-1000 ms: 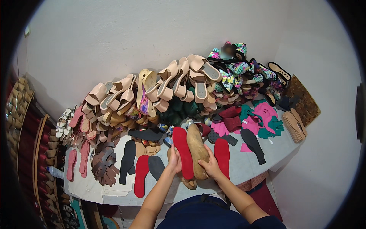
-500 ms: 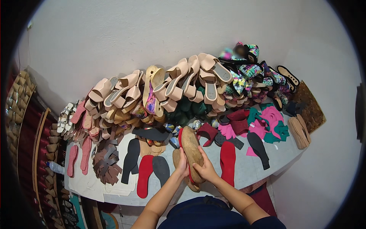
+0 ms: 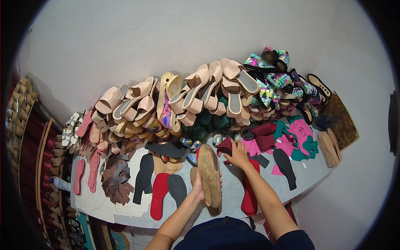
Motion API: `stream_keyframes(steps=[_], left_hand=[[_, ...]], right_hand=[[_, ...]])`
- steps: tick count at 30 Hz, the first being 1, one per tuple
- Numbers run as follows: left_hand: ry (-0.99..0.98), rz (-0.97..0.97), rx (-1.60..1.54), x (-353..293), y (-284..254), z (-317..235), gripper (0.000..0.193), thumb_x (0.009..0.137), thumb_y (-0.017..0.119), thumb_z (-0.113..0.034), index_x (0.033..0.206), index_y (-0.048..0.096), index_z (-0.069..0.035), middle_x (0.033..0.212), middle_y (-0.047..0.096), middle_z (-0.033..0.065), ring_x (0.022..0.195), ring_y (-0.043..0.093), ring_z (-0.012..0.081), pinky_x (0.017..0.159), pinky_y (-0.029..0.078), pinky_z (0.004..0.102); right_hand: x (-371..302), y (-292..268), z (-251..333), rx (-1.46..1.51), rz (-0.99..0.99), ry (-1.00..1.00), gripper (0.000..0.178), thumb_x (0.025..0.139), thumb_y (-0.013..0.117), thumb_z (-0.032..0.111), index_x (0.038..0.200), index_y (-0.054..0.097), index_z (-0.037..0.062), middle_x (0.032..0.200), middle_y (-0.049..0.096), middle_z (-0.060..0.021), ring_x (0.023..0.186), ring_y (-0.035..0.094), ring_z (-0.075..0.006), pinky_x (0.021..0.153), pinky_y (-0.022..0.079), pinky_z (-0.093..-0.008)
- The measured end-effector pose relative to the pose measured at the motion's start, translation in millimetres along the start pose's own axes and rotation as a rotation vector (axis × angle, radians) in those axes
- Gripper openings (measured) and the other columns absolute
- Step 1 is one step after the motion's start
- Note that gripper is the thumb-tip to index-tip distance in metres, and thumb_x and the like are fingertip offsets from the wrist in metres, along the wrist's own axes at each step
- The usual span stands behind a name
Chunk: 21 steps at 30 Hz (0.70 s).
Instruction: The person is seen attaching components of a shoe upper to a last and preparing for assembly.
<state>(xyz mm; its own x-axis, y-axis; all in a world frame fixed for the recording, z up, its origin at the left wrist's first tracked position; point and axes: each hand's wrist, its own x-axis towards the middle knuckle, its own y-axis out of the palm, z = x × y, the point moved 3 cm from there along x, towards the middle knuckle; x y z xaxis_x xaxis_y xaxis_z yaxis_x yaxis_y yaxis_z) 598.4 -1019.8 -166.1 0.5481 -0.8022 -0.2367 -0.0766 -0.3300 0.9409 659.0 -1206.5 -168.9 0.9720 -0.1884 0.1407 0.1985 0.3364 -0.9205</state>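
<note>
Head view: nearest, the left hand [image 3: 199, 189] is wrapped around a brown shoe form [image 3: 209, 177] held upright in front of the person's body, while the right hand [image 3: 238, 155], fingers drawn narrow, pinches a maroon strap piece [image 3: 225, 146] just beyond it. A red edge [image 3: 197, 154] shows along the form's left side, probably an insole laid against its hidden face, though little of it can be seen. On that reading, insole and form are already together, and the strap piece, apart from both, is not yet joined to them. A second form [image 3: 193, 174] is mostly covered by the left hand and the held form. On the grey table [image 3: 312, 171], a left red insole [image 3: 159, 196] lies beside a dark grey insole [image 3: 176, 188], both loose and without straps; the right red insole [image 3: 250, 202] is partly hidden by the right forearm. Farther back, pale heeled sandals [image 3: 193, 93] with straps on look complete, next to patterned sandals [image 3: 271, 81] that have a blurred patch on top. The lower layers of both heaps are too dark and crowded to separate, below the plain wall [image 3: 179, 37].
</note>
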Motion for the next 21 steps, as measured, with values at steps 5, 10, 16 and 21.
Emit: stream_keyframes(steps=[5,10,16,21], left_hand=[[-0.035,0.075,-0.272,-3,-7,6,0.052,0.084,0.037,-0.044,0.111,0.042,0.000,0.096,0.051,0.0137,0.084,0.054,0.0260,0.075,0.047,0.0391],[-0.048,0.092,-0.355,-5,-12,10,0.047,0.083,0.042,-0.038,0.106,0.043,0.002,0.094,0.050,0.0135,0.083,0.053,0.0262,0.074,0.048,0.0382],[-0.059,0.176,-0.350,-8,-18,6,0.051,0.083,0.046,-0.036,0.115,0.038,0.002,0.100,0.047,0.0167,0.088,0.051,0.0300,0.081,0.045,0.0439],[-0.065,0.021,-0.055,-14,-4,4,0.072,0.079,0.027,-0.063,0.112,0.042,-0.002,0.094,0.052,0.0142,0.077,0.055,0.0275,0.068,0.048,0.0406]], right_hand=[[12,11,-14,-0.105,0.070,-0.024,0.063,0.065,0.065,0.032,0.119,0.041,0.0108,0.105,0.044,-0.0160,0.106,0.040,-0.0333,0.096,0.019,-0.0548],[16,6,-18,0.034,0.158,-0.031,0.056,0.066,0.064,0.033,0.113,0.046,0.0099,0.102,0.046,-0.0162,0.098,0.046,-0.0335,0.091,0.029,-0.0486],[13,0,-6,0.180,0.128,-0.042,0.052,0.067,0.062,0.035,0.109,0.050,0.0074,0.099,0.046,-0.0172,0.096,0.046,-0.0332,0.083,0.037,-0.0416],[23,-39,18,0.423,-0.218,-0.103,0.044,0.069,0.062,0.029,0.105,0.052,0.0057,0.095,0.044,-0.0158,0.091,0.045,-0.0317,0.081,0.037,-0.0383]])
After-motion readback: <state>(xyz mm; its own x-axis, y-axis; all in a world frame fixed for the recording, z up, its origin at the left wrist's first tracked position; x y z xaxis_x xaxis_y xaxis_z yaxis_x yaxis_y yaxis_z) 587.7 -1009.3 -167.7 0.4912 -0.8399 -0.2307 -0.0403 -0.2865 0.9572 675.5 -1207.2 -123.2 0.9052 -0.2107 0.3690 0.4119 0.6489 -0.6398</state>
